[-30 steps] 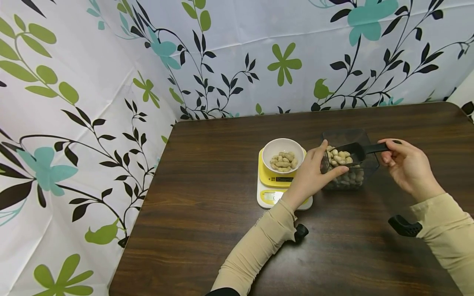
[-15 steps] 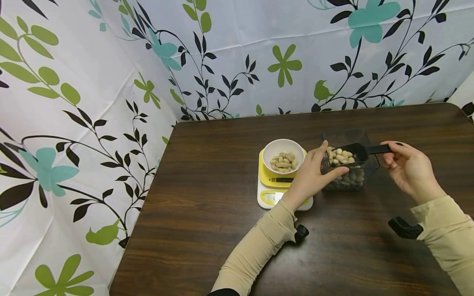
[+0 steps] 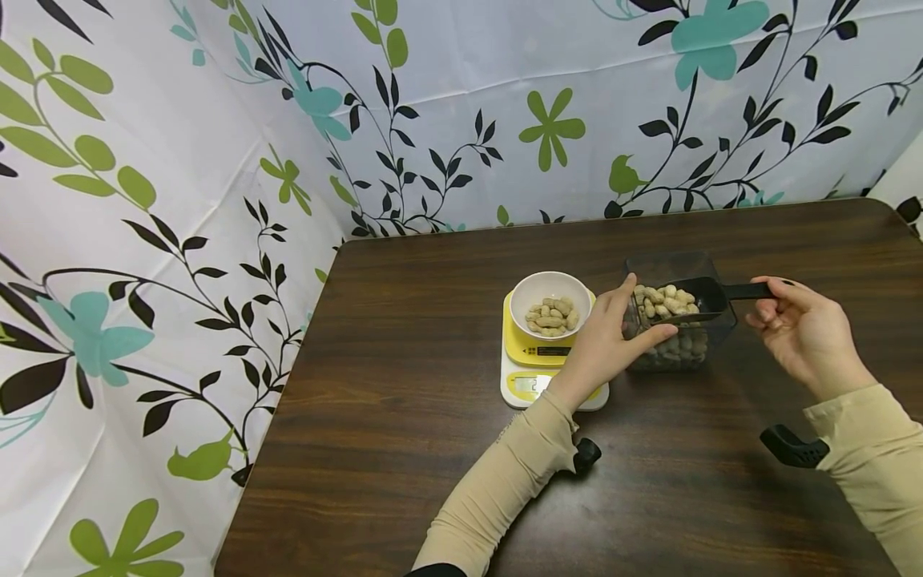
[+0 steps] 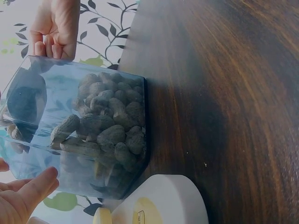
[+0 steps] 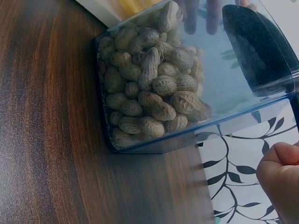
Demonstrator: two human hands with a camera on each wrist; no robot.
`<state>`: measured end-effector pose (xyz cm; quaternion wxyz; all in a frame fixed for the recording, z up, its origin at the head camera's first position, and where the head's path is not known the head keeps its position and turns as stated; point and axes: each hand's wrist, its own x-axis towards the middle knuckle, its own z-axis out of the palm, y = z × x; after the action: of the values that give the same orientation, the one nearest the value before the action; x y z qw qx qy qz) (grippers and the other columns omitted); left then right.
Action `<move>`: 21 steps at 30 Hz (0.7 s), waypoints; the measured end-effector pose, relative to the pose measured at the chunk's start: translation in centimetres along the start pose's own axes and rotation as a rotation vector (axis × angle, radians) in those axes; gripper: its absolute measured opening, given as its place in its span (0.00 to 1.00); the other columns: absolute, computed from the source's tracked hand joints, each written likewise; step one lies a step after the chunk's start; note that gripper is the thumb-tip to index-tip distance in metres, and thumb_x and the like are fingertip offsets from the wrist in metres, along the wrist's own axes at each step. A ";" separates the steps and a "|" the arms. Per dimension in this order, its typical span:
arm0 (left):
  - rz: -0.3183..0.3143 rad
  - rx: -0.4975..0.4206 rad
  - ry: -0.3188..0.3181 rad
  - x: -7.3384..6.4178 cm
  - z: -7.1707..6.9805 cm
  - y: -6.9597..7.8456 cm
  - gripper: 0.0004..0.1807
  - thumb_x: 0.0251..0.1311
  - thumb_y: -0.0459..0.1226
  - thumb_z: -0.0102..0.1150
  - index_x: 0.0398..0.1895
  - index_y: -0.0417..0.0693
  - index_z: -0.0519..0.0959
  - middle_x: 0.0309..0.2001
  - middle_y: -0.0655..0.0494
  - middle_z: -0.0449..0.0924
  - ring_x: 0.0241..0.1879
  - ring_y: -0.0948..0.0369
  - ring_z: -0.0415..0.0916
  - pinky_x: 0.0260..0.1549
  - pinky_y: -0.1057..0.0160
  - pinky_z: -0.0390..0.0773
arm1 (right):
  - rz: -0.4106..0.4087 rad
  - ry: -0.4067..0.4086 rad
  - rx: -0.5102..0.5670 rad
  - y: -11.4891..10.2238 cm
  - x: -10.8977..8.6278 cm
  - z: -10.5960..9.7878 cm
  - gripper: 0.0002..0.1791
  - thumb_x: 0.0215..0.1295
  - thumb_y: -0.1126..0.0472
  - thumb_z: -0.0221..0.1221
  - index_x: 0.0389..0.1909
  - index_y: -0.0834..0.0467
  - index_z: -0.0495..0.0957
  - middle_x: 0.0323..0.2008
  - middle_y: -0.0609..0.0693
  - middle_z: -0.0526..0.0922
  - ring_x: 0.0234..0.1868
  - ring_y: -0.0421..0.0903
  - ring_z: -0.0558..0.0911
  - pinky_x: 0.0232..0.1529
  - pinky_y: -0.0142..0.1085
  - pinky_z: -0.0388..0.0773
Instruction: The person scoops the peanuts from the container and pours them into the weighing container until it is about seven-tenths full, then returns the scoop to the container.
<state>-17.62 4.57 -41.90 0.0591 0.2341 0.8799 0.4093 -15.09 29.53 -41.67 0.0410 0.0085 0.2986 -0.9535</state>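
My right hand (image 3: pixel 808 332) grips the handle of a black scoop (image 3: pixel 710 298). The scoop's bowl is inside a clear, dark-tinted plastic container (image 4: pixel 107 184), above the pile of unshelled peanuts (image 5: pixel 152 88). A few peanuts (image 4: pixel 15 132) lie at the scoop's mouth. My left hand (image 3: pixel 602 340) holds the container's left side, thumb at the near wall and fingers spread toward the far side. Left of that hand, a white bowl (image 3: pixel 551 280) with several peanuts stands on a yellow and white kitchen scale (image 3: pixel 513 353). The left forearm partly hides the scale.
A dark wood-grain table (image 3: pixel 404 361) carries everything. A white curtain (image 3: pixel 447 64) with leaf and flower prints hangs behind it and along its left side. Black wrist devices (image 3: pixel 793 446) show at both sleeves.
The right hand has drawn the scoop slightly right, and its bowl shows more of its inside and the peanuts at its mouth. The left hand, container and bowl have stayed put.
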 end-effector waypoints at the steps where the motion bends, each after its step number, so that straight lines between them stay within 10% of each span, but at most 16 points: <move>1: 0.001 -0.002 0.002 0.0 0.0 0.0 0.44 0.58 0.60 0.52 0.73 0.70 0.40 0.69 0.58 0.59 0.53 0.65 0.71 0.50 0.67 0.74 | 0.001 -0.001 0.002 0.0 0.0 0.0 0.20 0.74 0.65 0.37 0.39 0.70 0.78 0.18 0.57 0.74 0.18 0.49 0.68 0.33 0.38 0.67; 21: 0.004 0.030 0.014 -0.2 -0.1 0.2 0.44 0.59 0.61 0.51 0.73 0.67 0.42 0.67 0.55 0.61 0.55 0.63 0.70 0.50 0.66 0.74 | -0.014 -0.010 0.075 -0.2 -0.6 0.3 0.22 0.75 0.64 0.35 0.39 0.71 0.77 0.19 0.59 0.76 0.19 0.51 0.69 0.31 0.39 0.66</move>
<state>-17.39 4.49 -41.74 0.0486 0.2337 0.8859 0.3978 -14.52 29.55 -41.29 0.0353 0.0034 0.2625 -0.9643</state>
